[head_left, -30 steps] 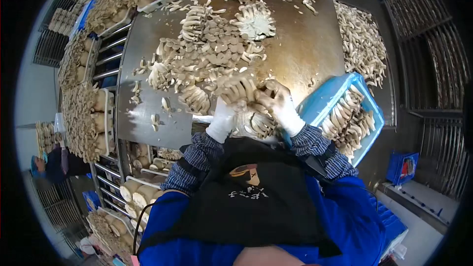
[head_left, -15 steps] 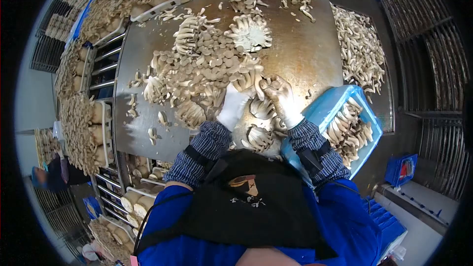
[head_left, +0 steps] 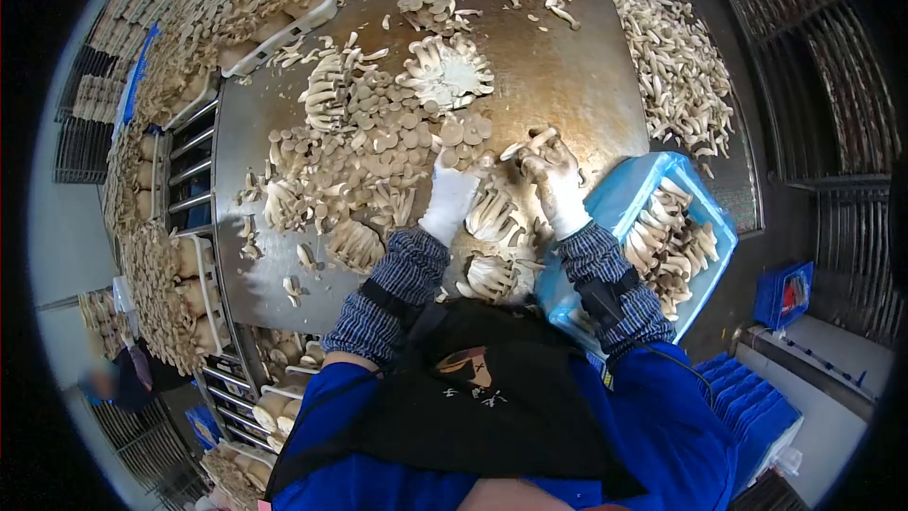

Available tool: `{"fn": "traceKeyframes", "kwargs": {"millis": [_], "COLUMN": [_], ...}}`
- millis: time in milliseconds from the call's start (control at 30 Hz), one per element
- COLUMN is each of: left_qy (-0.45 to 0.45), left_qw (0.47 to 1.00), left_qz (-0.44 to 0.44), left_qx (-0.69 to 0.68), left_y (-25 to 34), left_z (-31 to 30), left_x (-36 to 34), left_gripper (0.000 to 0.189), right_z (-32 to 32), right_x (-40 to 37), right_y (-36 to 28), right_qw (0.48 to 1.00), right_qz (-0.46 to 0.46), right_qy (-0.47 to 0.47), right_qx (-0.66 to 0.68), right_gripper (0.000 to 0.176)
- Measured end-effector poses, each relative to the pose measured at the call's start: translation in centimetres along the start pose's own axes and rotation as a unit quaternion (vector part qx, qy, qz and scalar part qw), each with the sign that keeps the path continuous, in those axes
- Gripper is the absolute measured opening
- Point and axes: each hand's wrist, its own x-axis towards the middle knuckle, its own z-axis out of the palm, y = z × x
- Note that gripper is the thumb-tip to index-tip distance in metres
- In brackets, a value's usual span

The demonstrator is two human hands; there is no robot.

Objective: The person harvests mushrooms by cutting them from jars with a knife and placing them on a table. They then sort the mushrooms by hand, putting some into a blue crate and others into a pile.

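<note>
Gloved in white, my left hand (head_left: 452, 191) rests at the right side of a spread of mushroom clusters (head_left: 388, 123) on the metal table (head_left: 567, 76); its fingers are partly hidden among the caps. Dirty at the fingers, my right hand (head_left: 552, 175) is curled round pale mushroom stems (head_left: 530, 145) above the table. Between and below the hands lie more clusters (head_left: 492, 213). A cluster with its cut white base up (head_left: 446, 73) sits farther back. To the right, a blue-lined crate (head_left: 711, 265) holds mushrooms.
Beyond the table's right edge is a heap of loose mushrooms (head_left: 676, 66). Crates of mushrooms on bottles (head_left: 284, 43) line the left side by a roller conveyor (head_left: 194, 161). Another person (head_left: 137, 374) is at the far left. Stacked blue crates (head_left: 752, 416) stand at lower right.
My right hand has drawn apart from my left and now holds stems. The mushrooms between the hands have shifted. The whole view has moved slightly.
</note>
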Motion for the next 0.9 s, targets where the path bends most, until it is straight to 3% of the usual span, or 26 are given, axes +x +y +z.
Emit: {"fn": "traceKeyframes", "kwargs": {"millis": [67, 133, 200, 233, 267, 300, 333, 367, 433, 467, 533, 567, 600, 667, 700, 733, 767, 800, 833, 867, 900], "left_qy": [-0.032, -0.058, -0.05, -0.05, -0.045, -0.041, -0.041, -0.039, -0.037, -0.037, -0.039, -0.08, -0.122, -0.106, -0.027, 0.053, 0.011, 0.011, -0.026, -0.06, -0.121], "left_qw": [0.999, 0.997, 0.957, 0.957, 0.959, 0.962, 0.962, 0.964, 0.965, 0.973, 0.979, 0.978, 0.975, 0.967, 0.995, 0.984, 0.99, 0.99, 0.996, 0.981, 0.97], "left_qz": [0.006, -0.007, 0.07, 0.069, 0.072, 0.075, 0.075, 0.053, 0.032, 0.007, -0.018, 0.001, 0.02, 0.011, -0.067, -0.143, -0.075, -0.074, -0.088, -0.099, -0.12], "left_qx": [0.014, -0.058, 0.277, 0.278, 0.269, 0.259, 0.26, 0.258, 0.257, 0.227, 0.198, 0.192, 0.185, 0.23, 0.072, -0.088, -0.121, -0.122, 0.018, 0.158, 0.175], "left_y": [-0.2, 0.0, 0.3, 0.1, -0.1, -0.4, -0.1, 0.1, 0.2, -0.1, -0.3, -0.2, 0.0, 0.0, -0.4, -0.6, 0.4, 1.2, 1.8, 1.9, 0.4], "left_z": [-0.6, -0.8, -0.9, -1.0, -1.0, -1.1, -0.9, -0.8, -0.6, -0.6, -0.3, 0.1, 0.4, -0.2, -0.9, -1.3, -0.7, -0.2, 0.3, 0.7, 0.3], "left_x": [-0.1, -0.2, -0.3, -0.3, -0.2, -0.2, -0.3, -0.3, -0.3, -0.2, -0.3, -0.6, -0.9, -1.0, -0.9, -0.8, -1.0, -1.5, -2.2, -2.6, -2.3], "left_gripper": [0.041, 0.051, 0.047, 0.047, 0.046, 0.046, 0.046, 0.047, 0.047, 0.046, 0.045, 0.046, 0.047, 0.048, 0.045, 0.043, 0.051, 0.051, 0.057, 0.063, 0.07], "right_z": [-1.1, -2.3, -3.4, -3.9, -3.9, -4.0, -3.5, -3.2, -2.8, -3.1, -4.2, -2.1, -2.1, -1.1, -1.5, -2.2, -3.4, -4.4, -3.8, -2.5, -0.8], "right_x": [0.9, 1.7, 2.8, 2.5, 2.5, 2.5, 2.2, 1.8, 0.7, 0.9, 1.2, -0.1, -0.3, -0.5, -0.7, -0.4, 0.0, 0.4, 0.0, -0.9, -2.2], "right_y": [0.9, 1.9, 3.4, 3.6, 4.0, 4.4, 3.8, 3.2, 1.6, 3.1, 7.1, 3.3, 4.0, 4.0, 3.3, 4.1, 5.0, 6.1, 6.1, 5.0, 3.1], "right_qw": [0.999, 0.999, 0.992, 0.985, 0.985, 0.933, 0.837, 0.838, 0.904, 0.905, 0.992, 0.981, 0.981, 0.998, 0.993, 0.993, 0.994, 0.992, 0.988, 0.988, 0.994], "right_qz": [-0.007, 0.004, -0.037, -0.021, -0.02, -0.155, -0.283, -0.283, -0.222, -0.223, -0.083, 0.022, 0.021, -0.009, -0.036, -0.038, 0.021, 0.081, -0.001, -0.002, -0.024], "right_qy": [0.043, 0.037, 0.051, 0.08, 0.08, 0.109, 0.133, 0.134, 0.105, 0.106, -0.055, -0.098, -0.097, -0.056, -0.017, -0.015, -0.009, -0.004, 0.029, 0.028, 0.008], "right_qx": [0.002, -0.015, -0.105, -0.15, -0.149, -0.306, -0.448, -0.448, -0.349, -0.347, -0.075, -0.167, -0.166, -0.014, -0.115, -0.114, -0.106, -0.098, -0.15, -0.15, -0.105], "right_gripper": [0.009, 0.004, 0.009, 0.02, 0.02, 0.025, 0.029, 0.029, 0.035, 0.035, 0.038, 0.041, 0.041, 0.036, 0.03, 0.03, 0.028, 0.027, 0.023, 0.023, 0.023]}}
